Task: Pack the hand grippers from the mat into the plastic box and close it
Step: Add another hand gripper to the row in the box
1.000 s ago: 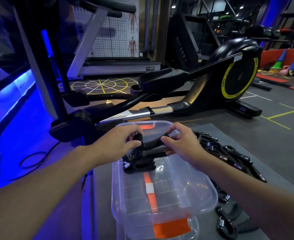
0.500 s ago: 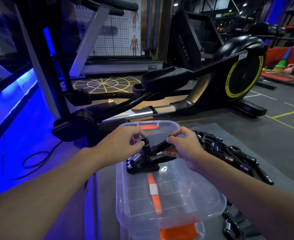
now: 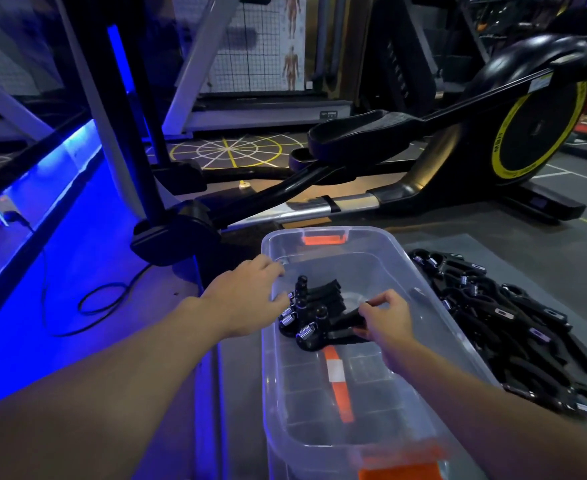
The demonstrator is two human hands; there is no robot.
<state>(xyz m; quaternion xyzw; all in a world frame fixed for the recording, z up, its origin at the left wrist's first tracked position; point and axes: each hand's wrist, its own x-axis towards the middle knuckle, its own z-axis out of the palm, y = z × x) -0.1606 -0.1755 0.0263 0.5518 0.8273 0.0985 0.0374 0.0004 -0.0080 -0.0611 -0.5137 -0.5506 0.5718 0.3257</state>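
Now the hand grippers (image 3: 314, 306), carried over the rim a moment ago, sit on the plastic box (image 3: 403, 261) floor toward its far left corner; right hand (image 3: 385, 317) pinches the nearest handle, left hand (image 3: 247, 296) touches the spring ends, fingers loose. Most remain in a pile (image 3: 513, 320) on the mat (image 3: 493, 251), packing barely begun

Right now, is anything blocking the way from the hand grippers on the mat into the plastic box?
Nothing visible does. The plastic box stands open on top, and the hand grippers on the mat lie just beside its right wall.
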